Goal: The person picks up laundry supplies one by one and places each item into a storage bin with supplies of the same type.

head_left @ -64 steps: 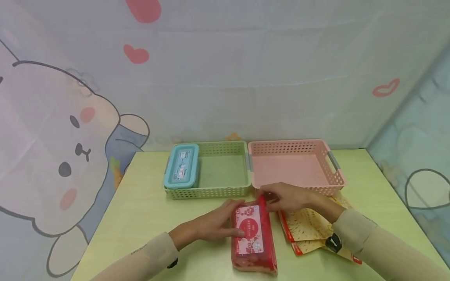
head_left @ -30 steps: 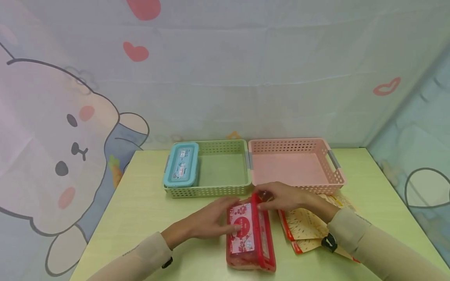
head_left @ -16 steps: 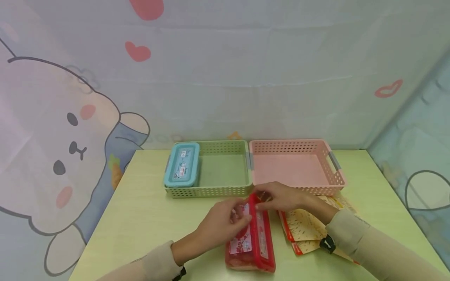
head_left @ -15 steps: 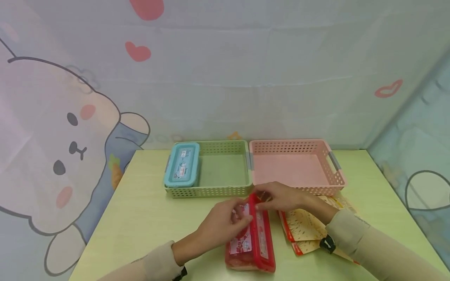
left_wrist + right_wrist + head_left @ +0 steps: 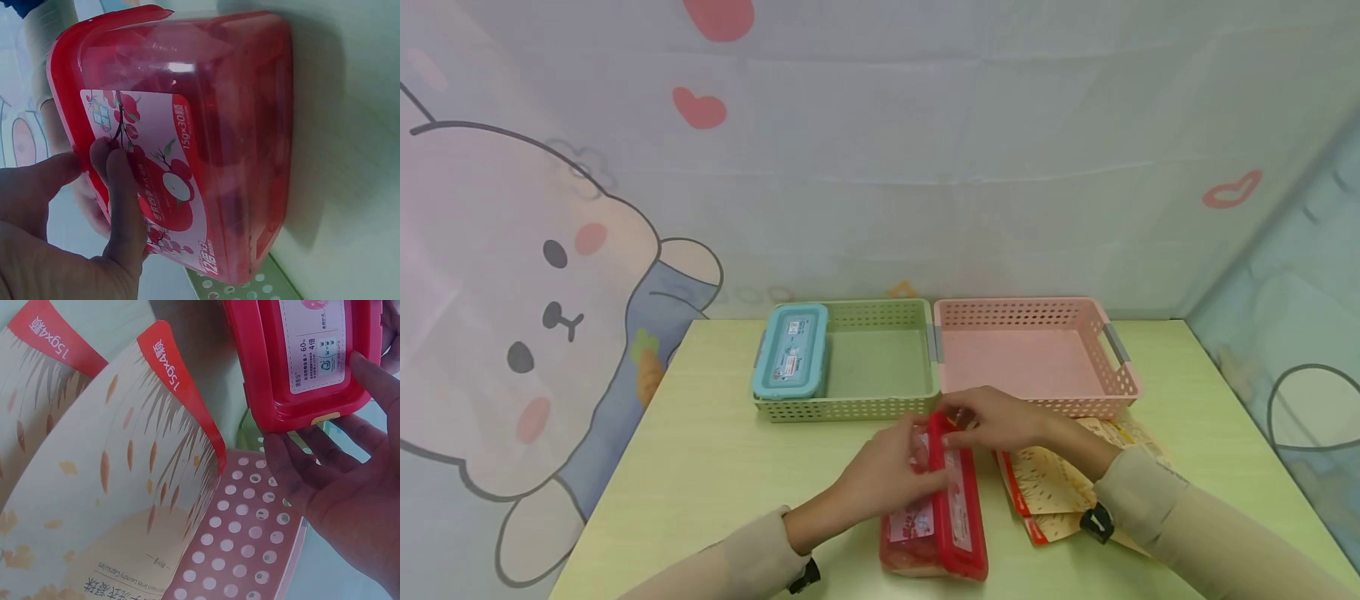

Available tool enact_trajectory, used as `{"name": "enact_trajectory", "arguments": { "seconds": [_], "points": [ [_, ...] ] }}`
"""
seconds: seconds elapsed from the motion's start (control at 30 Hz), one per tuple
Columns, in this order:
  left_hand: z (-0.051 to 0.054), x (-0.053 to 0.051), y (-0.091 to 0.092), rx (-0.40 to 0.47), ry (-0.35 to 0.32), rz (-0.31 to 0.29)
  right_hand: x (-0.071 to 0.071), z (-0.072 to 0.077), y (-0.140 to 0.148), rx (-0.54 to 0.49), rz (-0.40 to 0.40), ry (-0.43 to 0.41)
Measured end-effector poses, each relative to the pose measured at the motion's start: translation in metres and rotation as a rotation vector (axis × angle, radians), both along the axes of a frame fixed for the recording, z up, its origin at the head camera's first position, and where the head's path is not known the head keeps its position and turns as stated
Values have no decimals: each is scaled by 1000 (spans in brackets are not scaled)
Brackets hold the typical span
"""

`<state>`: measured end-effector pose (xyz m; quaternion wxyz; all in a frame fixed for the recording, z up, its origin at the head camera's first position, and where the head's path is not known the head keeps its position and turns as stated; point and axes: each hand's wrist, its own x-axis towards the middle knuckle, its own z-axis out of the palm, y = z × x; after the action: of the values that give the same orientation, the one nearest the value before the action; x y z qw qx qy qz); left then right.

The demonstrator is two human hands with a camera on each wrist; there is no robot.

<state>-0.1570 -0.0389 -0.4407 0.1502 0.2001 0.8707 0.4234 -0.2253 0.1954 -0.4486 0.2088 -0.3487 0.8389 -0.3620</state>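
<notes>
A red translucent box (image 5: 913,550) with a red lid (image 5: 962,533) lies tilted on its side on the table, its lid facing right. My left hand (image 5: 883,471) is on the box's labelled side, thumb at the lid's rim; in the left wrist view the fingers of that hand (image 5: 81,212) bend against the label of the box (image 5: 237,125). My right hand (image 5: 1000,421) grips the far end of the box; in the right wrist view its thumb lies on the lid (image 5: 312,406) and its fingers (image 5: 337,475) curl under the end by a yellow tab.
Behind stand a green basket (image 5: 850,410) with a blue-lidded box (image 5: 792,350) at its left, and a pink basket (image 5: 1022,367). Two beige and red pouches (image 5: 1045,487) lie under my right forearm. A printed cloth (image 5: 880,167) hangs behind the table.
The box has tipped so its lid shows more to the right. My left hand has shifted right, its thumb moving from the label to the lid's rim. My right hand keeps its grip.
</notes>
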Motion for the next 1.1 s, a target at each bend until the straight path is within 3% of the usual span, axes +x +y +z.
{"name": "enact_trajectory", "arguments": {
  "seconds": [0.4, 0.73, 0.9, 1.1],
  "points": [
    [3, 2, -1, -3, -61, 11, 5, -3, -1, 11, -44, 23],
    [8, 2, -8, 36, -153, 28, 14, -9, 9, 38, -84, 0],
    [7, 1, -9, 66, -165, 27, 21, -9, 10, 71, -174, -161],
    [7, -5, -14, 52, -146, 34, 25, -11, 10, -77, -234, -429]
  ]
}}
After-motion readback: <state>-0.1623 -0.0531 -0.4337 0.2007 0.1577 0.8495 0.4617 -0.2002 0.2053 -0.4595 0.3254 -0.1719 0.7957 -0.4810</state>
